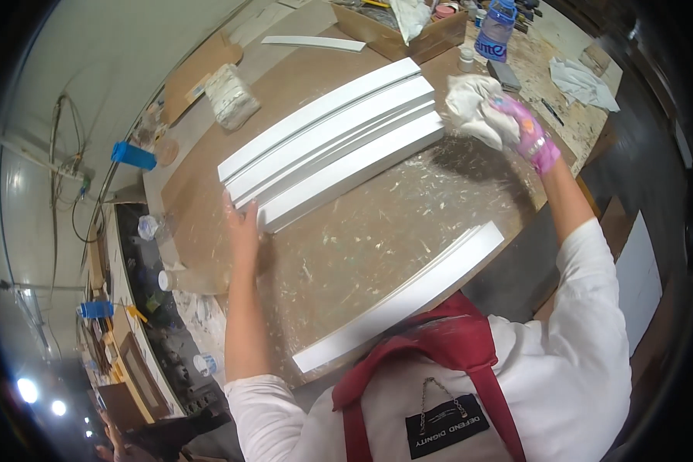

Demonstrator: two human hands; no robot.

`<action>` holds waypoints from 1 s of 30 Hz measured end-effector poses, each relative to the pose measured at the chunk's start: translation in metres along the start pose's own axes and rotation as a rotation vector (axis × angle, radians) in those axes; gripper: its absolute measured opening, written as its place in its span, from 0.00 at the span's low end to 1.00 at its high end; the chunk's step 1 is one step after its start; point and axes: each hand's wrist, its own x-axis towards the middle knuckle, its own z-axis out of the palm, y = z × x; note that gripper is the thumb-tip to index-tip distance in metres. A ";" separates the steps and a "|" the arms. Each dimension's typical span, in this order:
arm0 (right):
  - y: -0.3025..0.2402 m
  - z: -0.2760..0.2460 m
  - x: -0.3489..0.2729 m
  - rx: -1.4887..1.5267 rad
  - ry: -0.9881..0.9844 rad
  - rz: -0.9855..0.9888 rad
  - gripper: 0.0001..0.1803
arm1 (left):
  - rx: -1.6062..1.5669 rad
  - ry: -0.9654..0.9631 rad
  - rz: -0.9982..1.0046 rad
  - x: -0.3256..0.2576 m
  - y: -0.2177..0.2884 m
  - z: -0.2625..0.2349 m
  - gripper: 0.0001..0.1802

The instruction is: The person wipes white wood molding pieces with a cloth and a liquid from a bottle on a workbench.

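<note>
We look mid-wipe: our left hand rests, fingers parted, against the white mouldings, upper centre; our gloved right hand, upper right, clutches a white rag. How many are finished, we can't tell.

White strips, apparently side-by-side, between hands.

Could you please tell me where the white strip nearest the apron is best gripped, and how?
Probably by both long edges near the middle of the strip, from above: it is long and narrow, its upper face is bare, and it lies apart from the stack.
</note>
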 end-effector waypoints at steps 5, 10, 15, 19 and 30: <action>-0.016 0.047 0.044 -0.821 -0.326 -0.706 0.23 | -0.200 -0.005 -0.248 0.003 0.005 -0.009 0.38; -0.001 0.047 0.047 -1.088 -0.271 -0.753 0.23 | -0.418 0.026 -0.367 -0.011 0.042 -0.017 0.36; -0.021 0.060 -0.026 -0.409 -0.223 -0.039 0.24 | -0.529 0.149 -0.157 -0.063 0.061 -0.031 0.31; 0.022 0.015 -0.064 -0.084 -0.225 0.345 0.26 | -0.444 0.047 -0.281 -0.114 0.055 -0.040 0.36; -0.057 0.215 -0.058 -0.345 -0.507 -0.196 0.25 | -0.282 -0.155 0.044 -0.156 0.070 -0.050 0.31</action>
